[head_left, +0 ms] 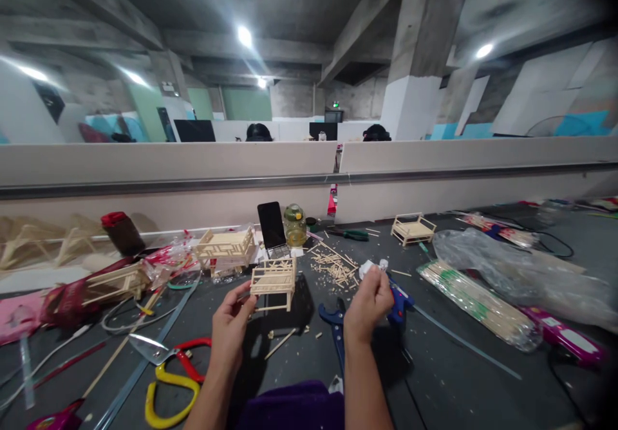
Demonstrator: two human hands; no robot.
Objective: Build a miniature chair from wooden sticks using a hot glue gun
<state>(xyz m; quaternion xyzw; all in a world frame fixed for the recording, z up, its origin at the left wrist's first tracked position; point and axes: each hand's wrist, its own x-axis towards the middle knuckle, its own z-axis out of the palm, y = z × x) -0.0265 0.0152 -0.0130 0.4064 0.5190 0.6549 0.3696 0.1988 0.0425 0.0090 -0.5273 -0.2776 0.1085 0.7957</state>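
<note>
My left hand point(232, 322) pinches the lower left corner of a small stick-built frame model point(273, 280), holding it just above the dark table point(434, 378). My right hand point(367, 301) is closed, raised to the right of the model, apart from it; its fingertips pinch something small and pale that I cannot make out. Just beyond the right hand lies a blue glue gun point(398, 302) with a white crumpled scrap point(371, 266) near it.
Loose cut sticks point(334, 266), blue pliers point(335, 324), red-and-yellow scissors point(171, 369), a phone point(271, 225), a jar point(294, 224), two finished stick models point(224, 248) point(413, 228), and bagged skewers point(477, 304) lie about. A low partition point(193, 179) bounds the far edge.
</note>
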